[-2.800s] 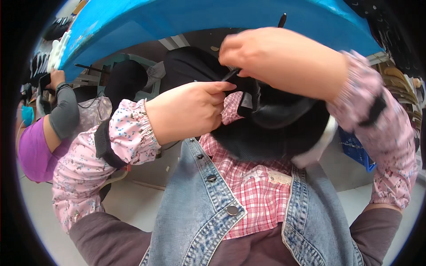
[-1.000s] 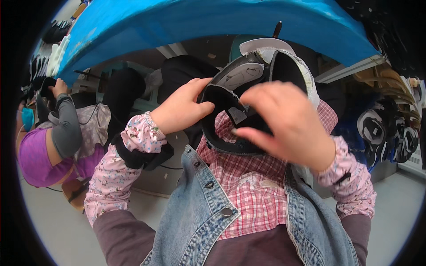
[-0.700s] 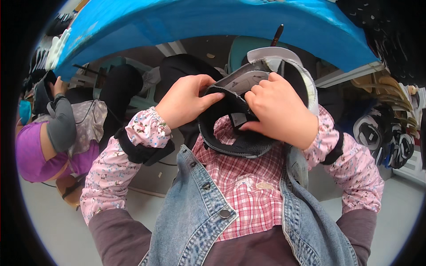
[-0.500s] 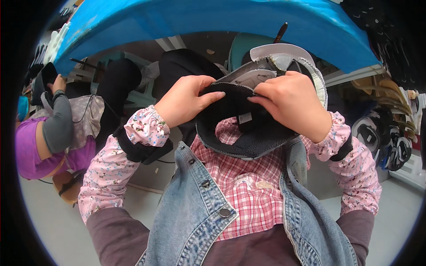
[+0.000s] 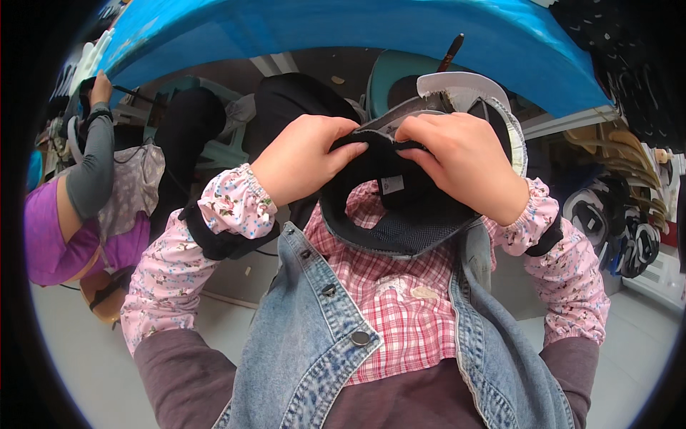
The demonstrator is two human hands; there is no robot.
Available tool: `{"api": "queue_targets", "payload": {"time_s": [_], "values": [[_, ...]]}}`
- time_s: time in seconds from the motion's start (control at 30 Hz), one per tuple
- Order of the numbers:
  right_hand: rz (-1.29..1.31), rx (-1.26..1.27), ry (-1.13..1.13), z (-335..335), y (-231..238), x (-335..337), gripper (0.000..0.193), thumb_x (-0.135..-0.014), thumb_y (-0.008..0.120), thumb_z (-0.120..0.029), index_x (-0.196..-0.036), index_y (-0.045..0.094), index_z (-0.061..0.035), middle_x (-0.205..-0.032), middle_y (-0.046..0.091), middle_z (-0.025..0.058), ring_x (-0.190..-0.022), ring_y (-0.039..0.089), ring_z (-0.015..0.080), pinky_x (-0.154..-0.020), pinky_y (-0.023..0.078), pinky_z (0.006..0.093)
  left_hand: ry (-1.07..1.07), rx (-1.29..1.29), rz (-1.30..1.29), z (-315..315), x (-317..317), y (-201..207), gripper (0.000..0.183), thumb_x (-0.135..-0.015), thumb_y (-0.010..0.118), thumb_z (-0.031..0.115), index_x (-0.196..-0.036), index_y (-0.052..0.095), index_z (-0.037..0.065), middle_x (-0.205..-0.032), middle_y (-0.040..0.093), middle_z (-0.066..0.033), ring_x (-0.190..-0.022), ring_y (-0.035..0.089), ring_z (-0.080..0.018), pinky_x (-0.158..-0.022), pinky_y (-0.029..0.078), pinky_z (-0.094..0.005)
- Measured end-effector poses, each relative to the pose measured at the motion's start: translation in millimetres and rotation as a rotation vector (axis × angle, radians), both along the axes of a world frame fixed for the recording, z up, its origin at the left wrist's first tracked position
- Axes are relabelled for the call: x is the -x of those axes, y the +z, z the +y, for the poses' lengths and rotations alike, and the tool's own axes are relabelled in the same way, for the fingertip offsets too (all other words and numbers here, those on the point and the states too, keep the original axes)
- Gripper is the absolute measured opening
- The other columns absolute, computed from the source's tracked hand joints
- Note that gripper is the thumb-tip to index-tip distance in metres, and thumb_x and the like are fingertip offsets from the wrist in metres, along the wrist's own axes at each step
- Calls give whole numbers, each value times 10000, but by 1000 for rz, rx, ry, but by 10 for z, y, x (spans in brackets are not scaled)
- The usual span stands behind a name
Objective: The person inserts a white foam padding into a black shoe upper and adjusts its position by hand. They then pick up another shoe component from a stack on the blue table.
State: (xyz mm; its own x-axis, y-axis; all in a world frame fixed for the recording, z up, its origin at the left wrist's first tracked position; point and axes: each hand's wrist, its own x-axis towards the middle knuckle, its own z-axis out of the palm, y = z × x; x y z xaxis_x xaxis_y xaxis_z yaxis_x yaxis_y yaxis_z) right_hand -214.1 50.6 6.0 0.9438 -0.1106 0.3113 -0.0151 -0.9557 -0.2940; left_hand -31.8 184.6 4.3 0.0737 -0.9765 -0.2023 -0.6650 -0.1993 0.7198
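Note:
In front of my chest I hold a black shoe upper (image 5: 421,232) with its mesh-lined opening facing me. A small white label (image 5: 391,185) shows inside it. At the far rim my left hand (image 5: 304,157) pinches the edge between thumb and fingers. My right hand (image 5: 468,164) pinches the same edge a short way to the right, its fingertips partly hidden in the folds. Beyond the right hand, a pale curved stiff piece (image 5: 468,84) with a frayed whitish edge sticks out from the upper.
A blue-covered table (image 5: 343,28) spans the far side. At left sits a co-worker in purple (image 5: 53,247), one hand at the table edge. Black-and-white shoe parts (image 5: 586,214) hang at right beside tan curved pieces (image 5: 622,154). A teal stool (image 5: 393,79) stands under the table.
Both my hands have shifted slightly on the far rim, the right one to the left, bringing their fingertips closer together. The co-worker's hand has risen toward the table edge.

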Motion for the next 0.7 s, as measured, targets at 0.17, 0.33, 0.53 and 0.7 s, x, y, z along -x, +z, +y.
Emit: {"api": "queue_targets", "payload": {"time_s": [0.17, 0.33, 0.53, 0.7], "values": [[-60, 184, 200, 16, 84, -22, 135, -739, 664, -115, -821, 568, -68, -744, 581, 62, -665, 602, 268, -582, 471, 353, -3, 26, 84, 19, -79, -102, 231, -897, 593, 118, -1052, 606, -53, -741, 600, -84, -663, 468, -83, -624, 438, -261], [-137, 15, -34, -60, -28, -25, 107, -750, 672, -140, -787, 597, -73, -745, 580, 46, -662, 602, 251, -585, 469, 341, -45, 22, 119, 31, -79, -58, 230, -904, 588, 122, -1047, 606, -57, -697, 555, -82, -651, 450, -85, -616, 428, -261], [-130, -2, -99, -55, -32, -32, 133, -766, 678, -157, -795, 592, -60, -734, 580, 59, -659, 606, 251, -577, 467, 337, -63, -55, 80, 9, -79, 14, 240, -903, 588, 116, -1080, 601, -46, -726, 587, -101, -666, 492, -93, -636, 445, -261], [-129, -17, -129, -49, -25, -24, 142, -774, 672, -158, -805, 584, -50, -752, 598, 74, -665, 612, 255, -578, 469, 340, -105, 164, 160, 20, -98, -115, 286, -896, 592, 100, -1155, 580, -21, -857, 655, -133, -769, 587, -111, -715, 480, -259]]}}
